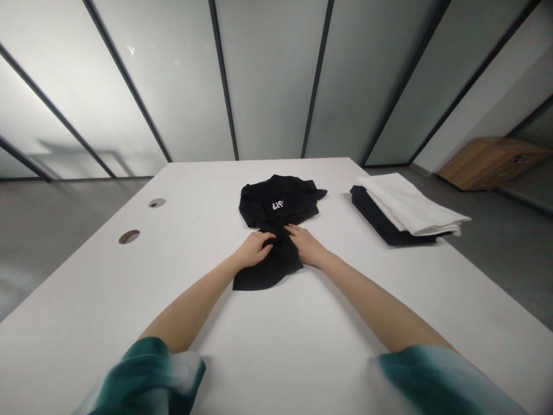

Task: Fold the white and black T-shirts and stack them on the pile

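A black T-shirt (pixel 280 196) with white lettering lies crumpled on the white table, its far part bunched and its near part spread toward me. Between my hands the cloth is drawn narrow. My left hand (pixel 254 249) holds the gathered cloth from the left, fingers and thumb bent over it. From the right, my right hand (pixel 307 246) grips the same narrow stretch, its fingertips at the fold just below the lettering. The undersides of my fingers are partly hidden by the dark fabric.
On the table's right side, a folded white cloth (pixel 410 202) lies on top of a folded black cloth (pixel 375 222). Two round holes pierce the white table (pixel 194 196) at the left. Frosted glass panels (pixel 268 80) stand behind it, and a wooden cabinet (pixel 488 164) is at far right.
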Demonstrator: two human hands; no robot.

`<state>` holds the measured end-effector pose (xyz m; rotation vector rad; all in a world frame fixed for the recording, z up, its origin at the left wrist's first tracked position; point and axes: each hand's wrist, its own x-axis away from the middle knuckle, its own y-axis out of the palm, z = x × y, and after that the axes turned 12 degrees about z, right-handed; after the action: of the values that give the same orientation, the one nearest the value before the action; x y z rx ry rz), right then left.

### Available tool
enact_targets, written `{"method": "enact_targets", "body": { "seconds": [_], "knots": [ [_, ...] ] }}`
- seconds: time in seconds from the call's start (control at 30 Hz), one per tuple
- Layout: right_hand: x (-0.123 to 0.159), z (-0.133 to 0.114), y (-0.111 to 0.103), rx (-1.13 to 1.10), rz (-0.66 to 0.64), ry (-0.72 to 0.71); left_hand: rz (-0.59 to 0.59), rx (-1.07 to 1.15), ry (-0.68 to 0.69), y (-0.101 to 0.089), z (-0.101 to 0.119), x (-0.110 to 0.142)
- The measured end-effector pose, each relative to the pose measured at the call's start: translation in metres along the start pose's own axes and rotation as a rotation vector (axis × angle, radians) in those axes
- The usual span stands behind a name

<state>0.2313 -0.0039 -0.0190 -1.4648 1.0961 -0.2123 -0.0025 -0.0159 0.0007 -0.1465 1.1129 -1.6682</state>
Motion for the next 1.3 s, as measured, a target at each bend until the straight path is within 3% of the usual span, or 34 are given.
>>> {"method": "enact_targets", "body": {
  "seconds": [0.2, 0.33, 0.5, 0.57, 0.63, 0.77, 0.87, 0.9, 0.97, 1.03, 1.1, 1.2, 1.3],
  "knots": [
    [-0.003, 0.010, -0.007, 0.061, 0.061, 0.020, 0.168, -0.015, -0.223, -0.009, -0.005, 0.000],
    [0.003, 0.025, -0.021, -0.018, 0.177, 0.093, 0.367, 0.005, -0.361, -0.020, -0.016, -0.001],
    [0.007, 0.037, -0.035, -0.415, 0.593, 0.437, 0.642, 0.168, -0.570, -0.029, -0.030, -0.003],
    [0.005, 0.040, -0.041, -0.571, 0.733, 0.593, 0.642, 0.297, -0.615, -0.030, -0.031, -0.002],
    [0.003, 0.043, -0.051, -0.709, 0.791, 0.682, 0.598, 0.397, -0.609, -0.029, -0.031, -0.001],
    [0.000, 0.059, -0.086, -0.915, 0.902, 0.630, 0.575, 0.394, -0.571, -0.030, -0.031, -0.001],
    [0.002, 0.067, -0.103, -0.832, 1.014, 0.618, 0.635, 0.268, -0.519, -0.032, -0.032, -0.001],
    [0.003, 0.067, -0.103, -0.758, 0.974, 0.633, 0.638, 0.222, -0.485, -0.032, -0.031, -0.002],
    [0.006, 0.063, -0.092, -0.579, 0.746, 0.643, 0.560, 0.149, -0.392, -0.031, -0.026, -0.001],
    [0.010, 0.056, -0.071, -0.386, 0.443, 0.599, 0.375, 0.095, -0.276, -0.027, -0.019, 0.001],
    [0.014, 0.047, -0.050, -0.187, 0.232, 0.521, 0.186, 0.030, -0.145, -0.022, -0.011, 0.003],
    [0.017, 0.041, -0.033, 0.047, 0.132, 0.464, 0.067, -0.060, -0.021, -0.018, -0.004, 0.005],
    [0.018, 0.045, -0.041, 0.175, 0.148, 0.549, 0.097, -0.184, -0.077, -0.020, -0.004, 0.005]
  ]
}}
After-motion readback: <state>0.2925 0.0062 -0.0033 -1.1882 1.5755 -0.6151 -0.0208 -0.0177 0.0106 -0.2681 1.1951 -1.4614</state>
